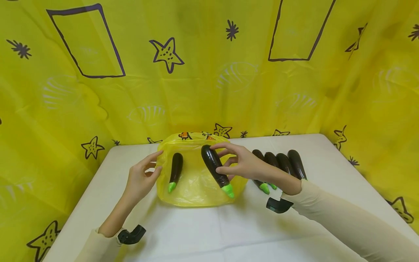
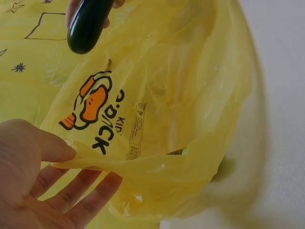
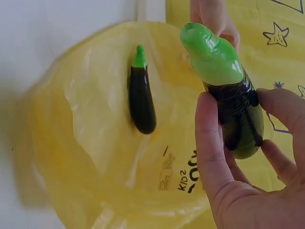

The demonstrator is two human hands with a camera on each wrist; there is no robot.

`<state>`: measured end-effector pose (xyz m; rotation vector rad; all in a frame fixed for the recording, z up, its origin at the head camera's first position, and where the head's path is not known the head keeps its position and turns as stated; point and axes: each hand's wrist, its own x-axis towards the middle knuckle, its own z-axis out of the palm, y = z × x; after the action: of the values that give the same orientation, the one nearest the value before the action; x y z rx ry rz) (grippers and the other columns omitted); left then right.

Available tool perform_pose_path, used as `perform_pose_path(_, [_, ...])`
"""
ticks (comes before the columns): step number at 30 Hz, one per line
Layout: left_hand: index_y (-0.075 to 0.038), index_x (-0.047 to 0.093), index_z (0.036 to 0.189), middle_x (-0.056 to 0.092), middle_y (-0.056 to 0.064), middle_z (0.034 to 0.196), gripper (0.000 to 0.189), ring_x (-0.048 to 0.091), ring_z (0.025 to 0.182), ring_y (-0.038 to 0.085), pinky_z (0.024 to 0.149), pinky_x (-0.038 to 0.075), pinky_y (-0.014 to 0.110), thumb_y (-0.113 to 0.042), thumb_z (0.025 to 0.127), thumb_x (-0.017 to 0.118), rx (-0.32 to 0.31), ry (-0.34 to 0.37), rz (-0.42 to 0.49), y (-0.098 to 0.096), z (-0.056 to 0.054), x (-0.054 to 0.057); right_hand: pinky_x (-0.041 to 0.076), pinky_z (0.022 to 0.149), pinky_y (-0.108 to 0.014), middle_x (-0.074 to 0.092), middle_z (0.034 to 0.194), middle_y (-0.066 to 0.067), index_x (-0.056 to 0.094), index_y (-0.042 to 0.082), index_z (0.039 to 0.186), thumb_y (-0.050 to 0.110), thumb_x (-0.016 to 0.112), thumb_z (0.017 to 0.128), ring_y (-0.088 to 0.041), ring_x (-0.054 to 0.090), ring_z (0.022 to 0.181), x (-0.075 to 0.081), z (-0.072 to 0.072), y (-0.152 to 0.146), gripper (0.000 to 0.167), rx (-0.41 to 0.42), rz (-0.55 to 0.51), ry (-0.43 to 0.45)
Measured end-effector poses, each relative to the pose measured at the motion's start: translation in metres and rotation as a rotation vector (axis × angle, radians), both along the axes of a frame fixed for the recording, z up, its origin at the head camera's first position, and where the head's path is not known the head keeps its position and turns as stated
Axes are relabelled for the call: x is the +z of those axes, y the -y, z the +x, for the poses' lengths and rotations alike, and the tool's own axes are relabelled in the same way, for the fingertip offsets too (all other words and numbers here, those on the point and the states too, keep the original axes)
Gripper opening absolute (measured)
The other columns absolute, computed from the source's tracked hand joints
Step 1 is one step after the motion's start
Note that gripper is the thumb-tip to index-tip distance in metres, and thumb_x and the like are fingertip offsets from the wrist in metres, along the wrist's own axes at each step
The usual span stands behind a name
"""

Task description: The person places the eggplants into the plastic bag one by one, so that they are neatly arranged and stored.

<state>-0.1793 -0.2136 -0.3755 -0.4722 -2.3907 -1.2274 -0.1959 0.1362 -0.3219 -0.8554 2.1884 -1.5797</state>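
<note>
My right hand (image 1: 246, 162) grips a dark, glossy eggplant (image 1: 213, 165) with a bright green stem end, held over the mouth of a yellow plastic bag (image 1: 196, 196). The right wrist view shows this eggplant stem end up, between the thumb and fingers. My left hand (image 1: 139, 180) pinches the bag's left rim, its thumb on one side of the plastic and fingers on the other, as the left wrist view shows. A second eggplant (image 3: 142, 100) lies inside the bag, seen through the wide mouth. The bag has black lettering and an orange-and-black cartoon print (image 2: 93, 102).
Several more eggplants (image 1: 296, 163) lie side by side on the white table (image 1: 183, 233) right of the bag, partly behind my right forearm. A yellow patterned curtain (image 1: 203, 91) hangs along the back and sides. Each wrist wears a black device (image 1: 131, 234).
</note>
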Motion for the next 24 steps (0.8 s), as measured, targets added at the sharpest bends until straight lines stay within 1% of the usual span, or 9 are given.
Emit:
perform_pose_path(5, [-0.007, 0.064, 0.139, 0.069, 0.017, 0.121, 0.053, 0.072, 0.097, 0.033, 0.07, 0.056, 0.014, 0.011, 0.09, 0.069, 0.003, 0.003, -0.004, -0.001, 0.0, 0.0, 0.063, 0.069, -0.048, 0.049, 0.145, -0.018, 0.05, 0.02, 0.15, 0.008, 0.077, 0.092, -0.029, 0.072, 0.095, -0.008, -0.002, 0.014, 0.065, 0.007, -0.015, 0.045])
perform_pose_path(9, [-0.006, 0.064, 0.139, 0.069, 0.017, 0.124, 0.052, 0.071, 0.096, 0.034, 0.07, 0.056, 0.013, 0.011, 0.09, 0.069, 0.002, 0.001, -0.006, -0.002, 0.001, 0.001, 0.063, 0.069, -0.048, 0.047, 0.147, -0.018, 0.049, 0.02, 0.15, 0.007, 0.077, 0.092, -0.029, 0.072, 0.094, -0.016, -0.004, 0.025, 0.066, 0.017, -0.037, 0.056])
perform_pose_path(12, [-0.006, 0.064, 0.139, 0.069, 0.017, 0.125, 0.052, 0.071, 0.097, 0.035, 0.07, 0.055, 0.013, 0.011, 0.09, 0.069, 0.006, 0.004, -0.006, -0.002, 0.0, 0.001, 0.063, 0.069, -0.051, 0.049, 0.145, -0.019, 0.05, 0.02, 0.15, 0.006, 0.077, 0.092, -0.029, 0.072, 0.091, -0.021, -0.006, 0.034, 0.065, 0.015, -0.05, 0.053])
perform_pose_path(16, [-0.006, 0.064, 0.139, 0.069, 0.017, 0.126, 0.052, 0.071, 0.097, 0.035, 0.071, 0.055, 0.013, 0.01, 0.09, 0.07, 0.012, 0.013, -0.012, -0.002, -0.001, 0.001, 0.063, 0.068, -0.05, 0.051, 0.141, -0.02, 0.05, 0.019, 0.149, 0.007, 0.077, 0.092, -0.027, 0.072, 0.086, -0.026, -0.01, 0.044, 0.065, -0.003, -0.046, 0.044])
perform_pose_path(18, [-0.006, 0.064, 0.139, 0.069, 0.017, 0.126, 0.052, 0.071, 0.097, 0.034, 0.071, 0.055, 0.012, 0.01, 0.09, 0.07, 0.018, 0.02, -0.014, -0.002, -0.001, 0.001, 0.063, 0.069, -0.051, 0.051, 0.14, -0.02, 0.05, 0.019, 0.149, 0.007, 0.077, 0.092, -0.027, 0.072, 0.086, -0.028, -0.013, 0.049, 0.064, -0.008, -0.048, 0.055])
perform_pose_path(22, [-0.007, 0.064, 0.139, 0.069, 0.017, 0.124, 0.052, 0.071, 0.096, 0.032, 0.071, 0.054, 0.012, 0.009, 0.091, 0.07, 0.029, 0.033, -0.015, -0.001, -0.001, 0.001, 0.061, 0.072, -0.06, 0.053, 0.137, -0.021, 0.051, 0.019, 0.149, 0.005, 0.076, 0.093, -0.029, 0.072, 0.085, -0.035, -0.019, 0.059, 0.063, -0.027, -0.062, 0.103])
perform_pose_path(24, [-0.008, 0.064, 0.139, 0.069, 0.017, 0.123, 0.051, 0.071, 0.096, 0.032, 0.071, 0.054, 0.012, 0.009, 0.091, 0.07, 0.03, 0.036, -0.016, -0.001, -0.001, 0.001, 0.06, 0.072, -0.062, 0.054, 0.134, -0.021, 0.051, 0.019, 0.148, 0.005, 0.076, 0.092, -0.029, 0.072, 0.084, -0.038, -0.022, 0.065, 0.063, -0.048, -0.062, 0.126])
